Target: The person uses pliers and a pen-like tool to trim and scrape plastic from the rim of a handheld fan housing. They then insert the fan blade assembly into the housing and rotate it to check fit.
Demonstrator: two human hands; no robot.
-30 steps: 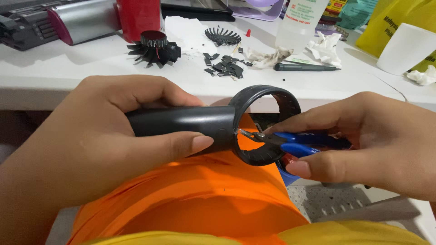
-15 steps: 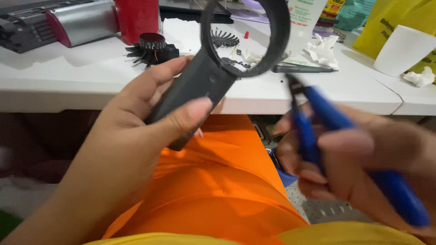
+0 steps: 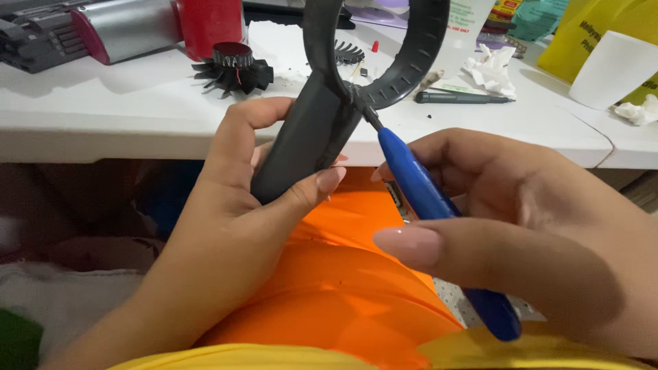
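Hands work above the lap, before the tabletop (image 3: 137,116): left hand (image 3: 233,226) grips the housing (image 3: 308,137) upright; right hand (image 3: 541,233) clasps blue pliers (image 3: 425,199), tip at its ring joint. Prying there likely needs steady leverage.

In my left hand (image 3: 240,226) is a dark grey housing (image 3: 308,137) with a ribbed ring of the same grey. My right hand (image 3: 541,240) grips pliers (image 3: 425,199) with bright blue handles and dark tips. Below the housing, the cloth (image 3: 343,288) is vivid orange over a yellow edge. Beyond the housing lies a white table (image 3: 137,109), bearing a black finned fan (image 3: 233,67), a red canister (image 3: 209,27) and a white cup (image 3: 610,68).
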